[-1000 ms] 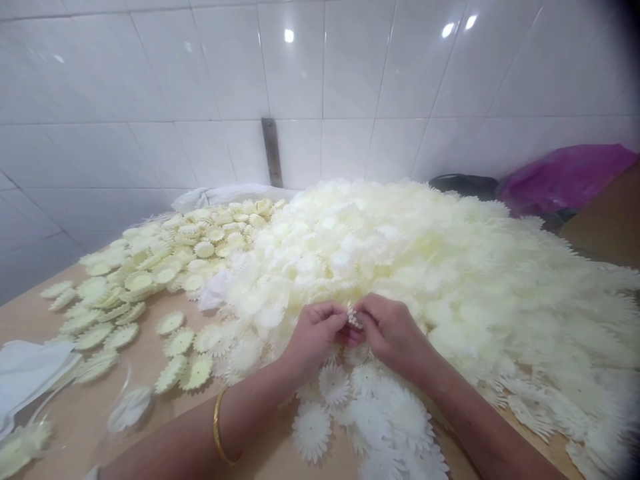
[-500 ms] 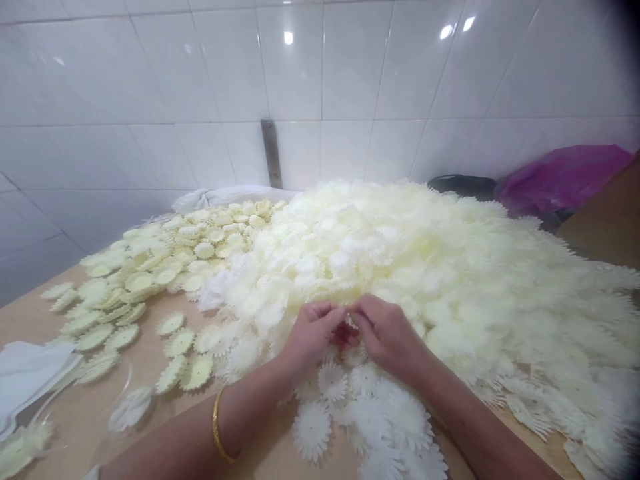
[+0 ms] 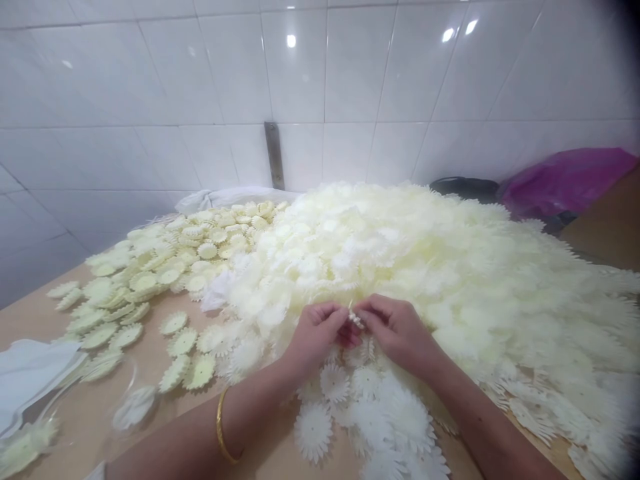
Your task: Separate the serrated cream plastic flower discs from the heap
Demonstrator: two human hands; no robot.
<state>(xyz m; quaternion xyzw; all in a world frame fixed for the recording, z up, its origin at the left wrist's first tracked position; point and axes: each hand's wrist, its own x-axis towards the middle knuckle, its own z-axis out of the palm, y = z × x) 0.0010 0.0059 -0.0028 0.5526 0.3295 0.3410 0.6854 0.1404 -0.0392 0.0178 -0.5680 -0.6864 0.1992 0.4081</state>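
Observation:
My left hand (image 3: 320, 331) and my right hand (image 3: 397, 331) meet at the near edge of a big heap of pale flower-shaped petal pieces (image 3: 380, 233). Pinched between the fingertips of both is a small white piece with a notched edge (image 3: 355, 319), probably one of the petal pieces seen edge-on; most of it is hidden by the fingers. Below the hands, several loose white flower-shaped pieces (image 3: 313, 432) lie on the tan table (image 3: 273, 460). A gold bangle (image 3: 220, 427) circles my left wrist.
To the left spreads a pile of thicker, yellowish toothed discs (image 3: 143, 281). White cloth or paper (image 3: 35, 373) with thin strings lies at the left edge. A white tiled wall (image 3: 355, 73) stands behind. A magenta plastic bag (image 3: 565, 180) and a dark object (image 3: 465, 188) sit at the back right.
The fingertips have parted slightly, so more of the small white notched piece shows between them. Both hands stay in nearly the same place, and the view has shifted a little.

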